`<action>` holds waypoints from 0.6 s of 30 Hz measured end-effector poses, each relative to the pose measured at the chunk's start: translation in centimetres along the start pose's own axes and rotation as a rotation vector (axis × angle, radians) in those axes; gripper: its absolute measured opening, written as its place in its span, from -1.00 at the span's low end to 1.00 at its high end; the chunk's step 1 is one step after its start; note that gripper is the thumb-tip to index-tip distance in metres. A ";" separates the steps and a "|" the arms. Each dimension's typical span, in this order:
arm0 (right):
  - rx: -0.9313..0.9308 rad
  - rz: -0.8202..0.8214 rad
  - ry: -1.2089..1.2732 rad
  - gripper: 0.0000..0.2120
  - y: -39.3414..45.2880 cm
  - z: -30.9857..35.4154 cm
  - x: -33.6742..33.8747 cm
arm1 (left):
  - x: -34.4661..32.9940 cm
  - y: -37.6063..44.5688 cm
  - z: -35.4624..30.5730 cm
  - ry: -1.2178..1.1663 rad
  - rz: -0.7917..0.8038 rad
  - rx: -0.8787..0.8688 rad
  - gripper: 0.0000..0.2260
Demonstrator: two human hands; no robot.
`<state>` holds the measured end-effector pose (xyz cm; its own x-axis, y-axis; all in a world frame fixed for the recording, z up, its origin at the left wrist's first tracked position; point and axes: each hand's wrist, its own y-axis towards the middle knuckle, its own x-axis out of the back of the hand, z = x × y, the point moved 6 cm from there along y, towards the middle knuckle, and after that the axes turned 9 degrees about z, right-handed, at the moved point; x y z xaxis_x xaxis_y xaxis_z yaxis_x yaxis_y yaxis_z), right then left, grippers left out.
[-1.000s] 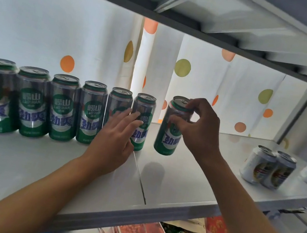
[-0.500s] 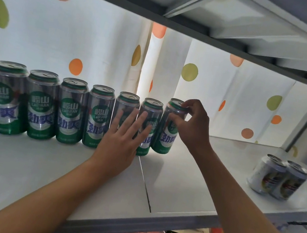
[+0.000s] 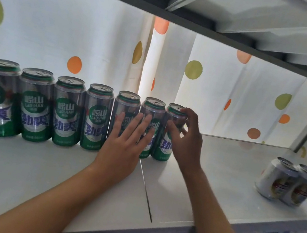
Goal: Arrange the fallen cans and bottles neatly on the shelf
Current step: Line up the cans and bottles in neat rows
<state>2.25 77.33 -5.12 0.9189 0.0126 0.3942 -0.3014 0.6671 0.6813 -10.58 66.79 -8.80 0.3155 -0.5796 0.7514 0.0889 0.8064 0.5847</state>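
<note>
End can (image 3: pixel 170 133) now sits flush against the green row; my right hand (image 3: pixel 187 140) pinches it, left hand (image 3: pixel 125 144) spread flat on its neighbours. White cans (image 3: pixel 289 181) next.

both forearms extend forward and upward, the left hand (image 3: pixel 125 142) flat with fingers straight, spread and pointing up, the right hand (image 3: pixel 186 140) just beside it with thumb and curled fingers forming a loose pinch.
</note>
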 end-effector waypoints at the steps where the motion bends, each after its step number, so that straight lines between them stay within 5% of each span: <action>1: 0.023 -0.038 0.002 -0.58 -0.5 0.1 -0.3 | -0.1 -0.1 0.0 0.004 0.003 0.000 -0.36; 4: 0.077 -0.081 -0.030 -0.51 -1.1 0.1 -0.8 | -0.1 -0.2 -0.2 0.000 -0.003 -0.012 -0.36; 9: 0.080 -0.034 -0.092 -0.12 -1.9 -0.5 -0.2 | 1.0 0.0 -0.6 -0.084 -0.044 -0.031 -0.38; 18: 0.105 -0.225 -0.308 -0.26 -2.6 0.2 1.4 | 0.6 0.1 -1.3 -0.174 -0.031 -0.064 -0.29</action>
<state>4.29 75.45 -6.16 0.8507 -0.3594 0.3837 -0.1406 0.5476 0.8248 -9.17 66.73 -8.66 0.1445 -0.6116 0.7779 0.1580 0.7903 0.5920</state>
